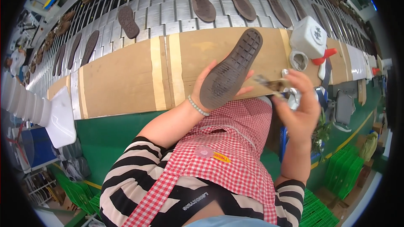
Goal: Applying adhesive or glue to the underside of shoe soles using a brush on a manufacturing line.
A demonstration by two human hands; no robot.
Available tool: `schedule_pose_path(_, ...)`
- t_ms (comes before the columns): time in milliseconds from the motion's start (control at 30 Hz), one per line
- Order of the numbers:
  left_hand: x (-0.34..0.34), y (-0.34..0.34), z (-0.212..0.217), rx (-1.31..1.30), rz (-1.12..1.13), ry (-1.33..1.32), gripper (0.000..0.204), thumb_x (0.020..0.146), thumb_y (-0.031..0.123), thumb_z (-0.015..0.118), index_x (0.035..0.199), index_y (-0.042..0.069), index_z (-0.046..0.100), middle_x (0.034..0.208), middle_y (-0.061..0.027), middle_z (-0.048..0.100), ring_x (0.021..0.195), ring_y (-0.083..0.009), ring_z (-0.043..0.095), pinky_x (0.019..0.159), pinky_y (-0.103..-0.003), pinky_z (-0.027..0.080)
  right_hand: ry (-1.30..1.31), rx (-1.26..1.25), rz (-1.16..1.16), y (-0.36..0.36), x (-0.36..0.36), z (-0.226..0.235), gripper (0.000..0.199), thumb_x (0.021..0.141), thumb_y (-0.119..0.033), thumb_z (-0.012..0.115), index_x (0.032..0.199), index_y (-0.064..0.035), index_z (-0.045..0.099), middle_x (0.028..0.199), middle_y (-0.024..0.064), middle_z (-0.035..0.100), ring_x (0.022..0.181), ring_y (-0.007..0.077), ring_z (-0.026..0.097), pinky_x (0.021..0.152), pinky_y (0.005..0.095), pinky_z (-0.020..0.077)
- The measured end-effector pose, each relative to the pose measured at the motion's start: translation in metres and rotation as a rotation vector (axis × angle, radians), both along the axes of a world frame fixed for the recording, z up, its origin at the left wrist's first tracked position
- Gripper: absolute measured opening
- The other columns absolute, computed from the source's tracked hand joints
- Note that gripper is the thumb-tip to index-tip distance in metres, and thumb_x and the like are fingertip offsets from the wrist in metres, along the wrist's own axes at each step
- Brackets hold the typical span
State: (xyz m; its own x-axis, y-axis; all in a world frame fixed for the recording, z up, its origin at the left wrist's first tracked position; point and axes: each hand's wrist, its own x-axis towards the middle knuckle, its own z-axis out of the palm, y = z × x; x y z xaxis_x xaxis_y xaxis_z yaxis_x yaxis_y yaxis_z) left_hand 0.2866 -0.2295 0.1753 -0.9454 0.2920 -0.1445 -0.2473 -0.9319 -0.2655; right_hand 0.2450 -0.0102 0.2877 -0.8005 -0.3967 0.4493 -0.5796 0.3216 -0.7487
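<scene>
A dark brown shoe sole [230, 70] lies across my left hand [203, 80], its patterned tread facing up. My fingers wrap it from beneath, thumb on one side and fingertips showing on the other. To the right of the sole, my right hand [301, 103] is closed in a pinch on a small brush-like tool [273, 86]. Motion blurs the tool, so its exact kind is unclear. Its pale tip points toward the sole and stands apart from it. Beyond my right hand stands a small whitish cup [298, 60] with a stained inside.
Cardboard [122, 77] with tape strips covers the bench edge. Behind it a metal slat conveyor [168, 12] carries several brown soles [203, 3]. A white plastic jug [308, 38] and a red object [324, 56] stand at right; a white duct hood [61, 117] at left.
</scene>
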Motion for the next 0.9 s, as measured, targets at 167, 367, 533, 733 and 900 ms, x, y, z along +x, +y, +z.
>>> schedule_pose_path(167,0.0,0.011,0.014,-0.265,0.029,0.282,0.056,0.108,0.037,0.036,0.159,0.017,0.027,0.154,-0.0154,0.041,0.141,-0.0396,0.041,0.11,-0.055,0.043,0.317,0.139,0.142,-0.033,0.011,-0.011,0.048,0.064,0.001,0.077,0.111,-0.0071,0.071,0.099,0.0054,0.07,0.109,0.0306,0.064,0.092,0.0427,0.0481)
schedule_pose_path(367,0.006,0.017,0.03,-0.371,0.068,0.156,0.056,0.108,0.034,0.039,0.159,0.016,0.025,0.153,-0.0167,0.042,0.137,-0.0371,0.046,0.109,-0.049,0.045,0.367,0.128,0.183,-0.043,0.018,-0.02,0.049,0.06,-0.001,0.077,0.108,-0.0086,0.071,0.098,0.0035,0.07,0.109,0.0305,0.064,0.093,0.0466,0.048)
schedule_pose_path(533,0.008,0.021,0.037,-0.4,0.041,0.227,0.054,0.108,0.032,0.039,0.157,0.014,0.029,0.148,-0.0162,0.047,0.133,-0.0316,0.051,0.108,-0.044,0.046,0.299,0.136,0.364,-0.039,0.026,-0.013,0.045,0.06,-0.003,0.077,0.104,-0.0089,0.072,0.1,0.003,0.07,0.108,0.0293,0.064,0.093,0.0478,0.0481)
schedule_pose_path(733,0.003,0.019,0.033,-0.32,-0.035,0.155,0.05,0.109,0.029,0.036,0.157,0.015,0.03,0.144,-0.0169,0.051,0.13,-0.0367,0.052,0.106,-0.046,0.049,0.308,0.18,0.357,-0.038,0.022,-0.013,0.044,0.061,-0.005,0.078,0.105,-0.0081,0.072,0.099,0.0032,0.07,0.108,0.0284,0.064,0.095,0.0474,0.0483)
schedule_pose_path(900,0.001,0.018,0.027,-0.308,-0.021,0.196,0.049,0.11,0.028,0.034,0.156,0.013,0.032,0.142,-0.018,0.052,0.127,-0.0348,0.055,0.105,-0.045,0.05,0.296,0.165,0.489,-0.032,0.019,-0.009,0.047,0.061,-0.009,0.079,0.107,-0.0086,0.071,0.102,0.0032,0.07,0.111,0.0284,0.062,0.097,0.0498,0.0471)
